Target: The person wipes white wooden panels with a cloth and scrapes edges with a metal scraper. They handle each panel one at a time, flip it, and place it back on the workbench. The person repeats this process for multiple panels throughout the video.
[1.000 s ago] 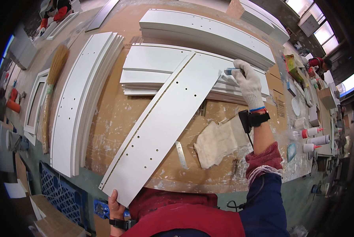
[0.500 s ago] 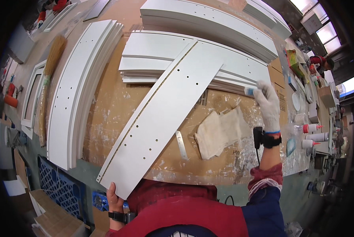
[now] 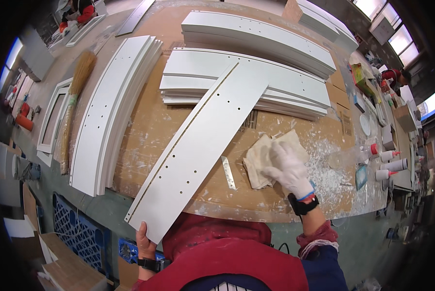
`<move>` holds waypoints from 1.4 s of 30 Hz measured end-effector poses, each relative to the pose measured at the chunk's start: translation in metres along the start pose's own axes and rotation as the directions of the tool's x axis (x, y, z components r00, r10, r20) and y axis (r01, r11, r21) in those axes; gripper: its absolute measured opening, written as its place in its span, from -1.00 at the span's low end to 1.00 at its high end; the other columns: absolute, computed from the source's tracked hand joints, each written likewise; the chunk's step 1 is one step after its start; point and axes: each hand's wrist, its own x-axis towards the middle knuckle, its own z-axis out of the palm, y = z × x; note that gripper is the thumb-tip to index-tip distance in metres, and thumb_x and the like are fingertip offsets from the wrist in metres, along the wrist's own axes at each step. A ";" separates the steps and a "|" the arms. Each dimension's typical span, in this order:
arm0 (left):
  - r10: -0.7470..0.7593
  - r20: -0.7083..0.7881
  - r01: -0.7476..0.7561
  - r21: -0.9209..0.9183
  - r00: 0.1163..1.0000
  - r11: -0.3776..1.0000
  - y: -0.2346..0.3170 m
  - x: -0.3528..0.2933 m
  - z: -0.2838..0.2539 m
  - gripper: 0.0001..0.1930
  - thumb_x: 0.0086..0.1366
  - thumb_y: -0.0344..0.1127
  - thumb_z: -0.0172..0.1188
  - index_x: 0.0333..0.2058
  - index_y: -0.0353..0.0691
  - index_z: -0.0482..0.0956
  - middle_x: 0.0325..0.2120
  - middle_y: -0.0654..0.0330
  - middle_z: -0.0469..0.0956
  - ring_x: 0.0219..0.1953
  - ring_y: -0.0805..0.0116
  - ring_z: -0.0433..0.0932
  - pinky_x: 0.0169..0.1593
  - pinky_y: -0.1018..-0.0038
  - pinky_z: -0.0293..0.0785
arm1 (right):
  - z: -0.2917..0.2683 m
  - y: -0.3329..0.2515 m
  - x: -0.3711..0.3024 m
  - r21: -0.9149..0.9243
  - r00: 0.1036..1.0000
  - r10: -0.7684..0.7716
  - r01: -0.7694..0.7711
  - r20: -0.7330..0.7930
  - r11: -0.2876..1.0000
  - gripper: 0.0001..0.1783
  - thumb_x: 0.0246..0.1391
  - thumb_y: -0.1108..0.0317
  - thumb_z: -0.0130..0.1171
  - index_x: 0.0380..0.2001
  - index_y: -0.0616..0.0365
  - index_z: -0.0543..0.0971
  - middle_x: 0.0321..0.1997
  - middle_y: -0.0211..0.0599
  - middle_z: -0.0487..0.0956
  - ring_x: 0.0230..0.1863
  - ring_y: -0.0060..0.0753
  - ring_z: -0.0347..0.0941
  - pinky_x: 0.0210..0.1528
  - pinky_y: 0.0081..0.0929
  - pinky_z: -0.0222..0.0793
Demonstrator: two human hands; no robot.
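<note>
A long white drilled board with a groove along one edge slants from the table's front edge up onto a stack of white boards. My bare left hand grips its near end, thumb on top; the other fingers are mostly hidden beneath. My right hand, in a white knit glove, is over a folded beige cloth, fingers spread and somewhat blurred. I cannot tell how firmly it touches the cloth. Between board and cloth lies a flat metal strip.
More white boards are stacked on the left beside a straw brush. Another stack lies at the back. Glue bottles stand at the right, near white residue on the cardboard. A person works at the far left.
My right hand has come down and left from the stack's right end to the cloth. The small blue-and-white piece at its fingers no longer shows. My left hand keeps its hold.
</note>
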 end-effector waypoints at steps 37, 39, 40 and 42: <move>0.079 -0.072 -0.071 0.107 0.994 0.992 -0.004 -0.015 -0.003 -0.42 0.17 -0.28 0.15 0.14 -0.33 0.19 0.03 0.08 0.36 0.04 0.16 0.40 0.12 0.26 0.33 | -0.045 0.011 0.268 -0.713 0.981 -0.154 0.191 0.117 0.675 -0.88 -0.07 0.35 0.06 -0.50 0.05 0.59 -0.34 -0.12 0.50 -0.31 -0.16 0.55 -0.31 -0.34 0.49; 0.084 -0.071 -0.077 0.096 0.994 0.992 -0.007 -0.011 0.000 -0.42 0.17 -0.29 0.15 0.14 -0.32 0.19 0.03 0.08 0.36 0.04 0.16 0.40 0.12 0.26 0.33 | -0.062 0.028 0.266 -0.689 0.990 -0.054 0.131 0.132 0.713 -0.81 -0.02 0.32 0.06 -0.37 0.06 0.63 -0.20 -0.10 0.53 -0.18 -0.14 0.55 -0.23 -0.31 0.52; 0.078 -0.068 -0.072 0.089 0.995 0.993 -0.006 -0.010 0.004 -0.42 0.17 -0.30 0.14 0.14 -0.32 0.19 0.03 0.08 0.36 0.04 0.16 0.40 0.12 0.26 0.33 | -0.070 0.029 0.257 -0.674 0.994 -0.041 0.102 0.105 0.732 -0.81 0.01 0.33 0.02 -0.38 0.06 0.61 -0.24 -0.10 0.52 -0.22 -0.12 0.55 -0.24 -0.28 0.51; 0.075 -0.072 -0.068 0.085 0.995 0.994 -0.004 -0.012 0.005 -0.41 0.17 -0.32 0.14 0.15 -0.32 0.18 0.03 0.07 0.36 0.05 0.16 0.40 0.11 0.26 0.33 | -0.086 0.033 0.237 -0.561 0.998 -0.057 0.055 0.013 0.826 -0.81 0.05 0.25 -0.05 -0.35 -0.04 0.55 -0.31 -0.13 0.47 -0.27 -0.04 0.48 -0.24 -0.21 0.41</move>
